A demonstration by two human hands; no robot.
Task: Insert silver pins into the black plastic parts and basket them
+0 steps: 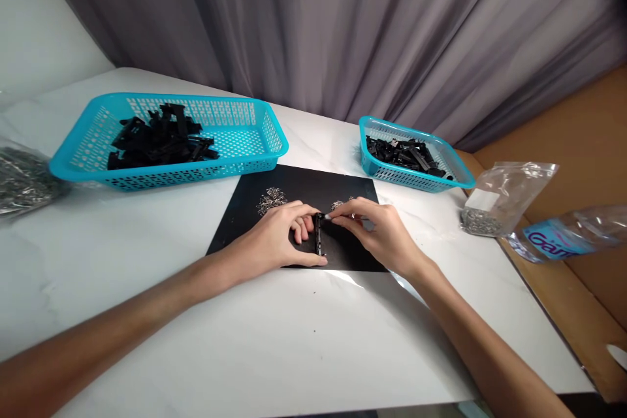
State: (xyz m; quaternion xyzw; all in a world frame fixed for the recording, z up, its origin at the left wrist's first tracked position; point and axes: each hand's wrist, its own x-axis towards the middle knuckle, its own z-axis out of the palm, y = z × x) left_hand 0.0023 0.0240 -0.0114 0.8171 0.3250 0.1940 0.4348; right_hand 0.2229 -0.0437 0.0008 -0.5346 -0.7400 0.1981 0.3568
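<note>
Between thumb and fingers, my left hand (pixel 281 235) grips a narrow black plastic part (pixel 319 235) by its two ends, standing lengthwise over the black mat (pixel 245 209). At the far end of that part, my right hand (pixel 375 225) has its thumb and index finger pinched together. Whatever the pinch holds is too small to make out. A pile of small metal pieces (pixel 272 200) lies on the mat beyond my left hand. Another small metal pile (pixel 337 206) is partly hidden behind my right fingers.
A large blue basket (pixel 196 173) of black plastic parts (pixel 161 137) stands at the back left, a smaller blue basket (pixel 411 179) of similar parts at the back right. Clear bags of metal pieces (pixel 482 219) lie at both sides. A plastic bottle (pixel 568 235) lies far right.
</note>
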